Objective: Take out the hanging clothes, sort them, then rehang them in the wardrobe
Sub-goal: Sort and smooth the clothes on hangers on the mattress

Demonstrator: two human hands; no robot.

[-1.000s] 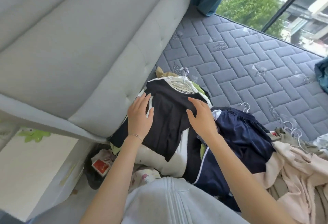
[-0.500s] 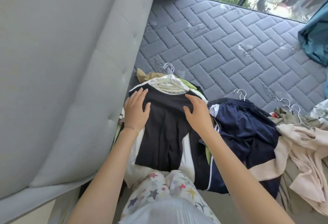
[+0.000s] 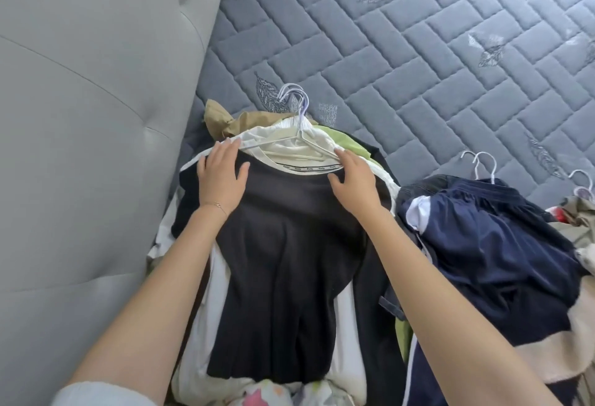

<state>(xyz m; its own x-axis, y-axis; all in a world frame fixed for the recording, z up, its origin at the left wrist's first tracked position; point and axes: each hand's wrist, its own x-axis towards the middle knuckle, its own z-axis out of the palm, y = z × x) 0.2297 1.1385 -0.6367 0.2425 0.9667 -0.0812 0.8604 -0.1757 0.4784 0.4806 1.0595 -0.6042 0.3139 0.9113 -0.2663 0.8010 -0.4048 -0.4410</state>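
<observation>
A black top [image 3: 283, 264] lies uppermost on a pile of hung clothes on the grey quilted mattress [image 3: 418, 51]. White hangers [image 3: 301, 122] stick out at its collar, over white, green and tan garments. My left hand [image 3: 222, 177] rests flat on the top's left shoulder, fingers straight. My right hand [image 3: 354, 180] lies flat on the right shoulder by the neckline. A second pile with a navy garment [image 3: 492, 244] on white hangers [image 3: 479, 164] sits to the right.
A grey padded headboard [image 3: 90, 115] rises along the left, tight against the pile. Beige and olive clothes [image 3: 576, 309] on hangers crowd the right edge. Star-print fabric [image 3: 273, 394] shows at the bottom.
Both hands slid up the black top from its middle to its shoulders near the collar. The view moved in closer and tilted down.
</observation>
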